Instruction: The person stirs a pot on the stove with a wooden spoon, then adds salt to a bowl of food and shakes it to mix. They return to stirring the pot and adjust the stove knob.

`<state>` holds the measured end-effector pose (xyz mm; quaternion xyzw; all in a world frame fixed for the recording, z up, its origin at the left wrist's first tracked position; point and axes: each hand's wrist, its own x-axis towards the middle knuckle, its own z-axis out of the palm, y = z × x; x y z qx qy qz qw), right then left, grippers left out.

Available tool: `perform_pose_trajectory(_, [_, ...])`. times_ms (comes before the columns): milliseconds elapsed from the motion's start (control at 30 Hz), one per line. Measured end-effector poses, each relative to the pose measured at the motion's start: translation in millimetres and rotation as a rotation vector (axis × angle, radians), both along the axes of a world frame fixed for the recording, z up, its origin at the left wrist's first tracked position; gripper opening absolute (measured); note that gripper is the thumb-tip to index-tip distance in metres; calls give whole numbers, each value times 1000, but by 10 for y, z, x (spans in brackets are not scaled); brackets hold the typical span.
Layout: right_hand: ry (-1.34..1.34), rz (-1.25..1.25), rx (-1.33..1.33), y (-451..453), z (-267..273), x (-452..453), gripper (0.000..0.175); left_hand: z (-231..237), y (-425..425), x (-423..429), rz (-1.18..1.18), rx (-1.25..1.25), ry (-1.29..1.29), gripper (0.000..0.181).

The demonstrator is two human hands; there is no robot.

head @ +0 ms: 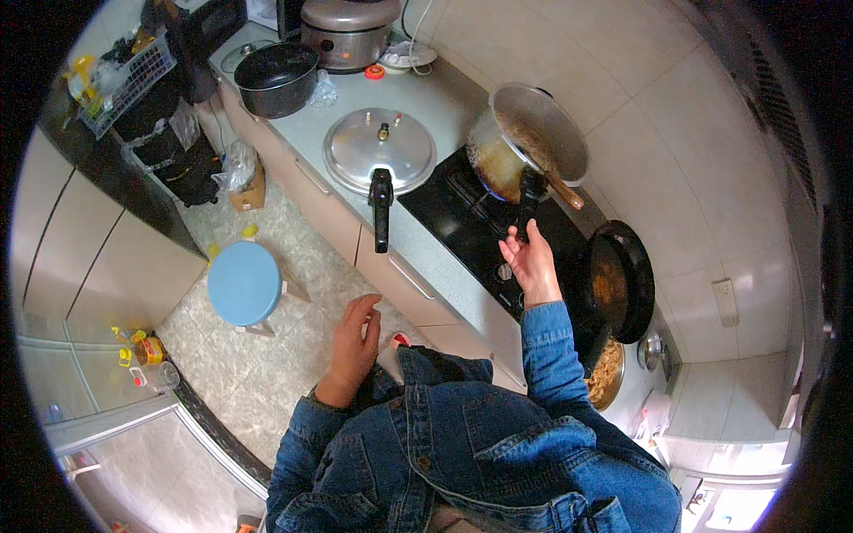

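Note:
A tilted metal pressure cooker pot (566, 143) sits over a blue flame on the black gas stove (466, 213), with brown liquid inside. My right hand (530, 260) is at the pot's black handle (528, 200), its thumb against the handle and several fingers curled loosely; the exact hold is partly hidden. A wooden utensil handle (563, 190) sticks out over the pot's rim. My left hand (353, 346) hangs empty over the floor, fingers slightly bent. The pressure cooker's lid (380, 150), with its long black handle, lies on the counter left of the stove.
A black wok (620, 283) stands on the stove's right side, near a bowl of brown food (606, 376). Farther left on the counter are a dark pot (276, 80) and a rice cooker (346, 40). A blue round stool (244, 282) and a cardboard box (248, 190) stand on the floor.

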<state>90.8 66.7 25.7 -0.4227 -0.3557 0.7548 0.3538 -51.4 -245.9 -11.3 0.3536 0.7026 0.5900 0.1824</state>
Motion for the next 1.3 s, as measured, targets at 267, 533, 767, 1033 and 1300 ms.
perform_pose_trajectory(267, [65,26,0,50,89,-9,19,-26,114,24,15,16,33,27])
perform_pose_trajectory(533, [33,-34,-34,107,162,167,14,-43,70,19,25,6,24,28])
perform_pose_trajectory(767, [-4,-43,-43,183,171,308,16,-65,20,21,10,4,20,29])
perform_pose_trajectory(1033, [-15,-54,-58,181,177,368,29,-110,-7,15,-2,-16,27,29])
perform_pose_trajectory(1300, [-2,-204,-4,-398,81,363,51,-193,-148,4,-94,-63,25,28])
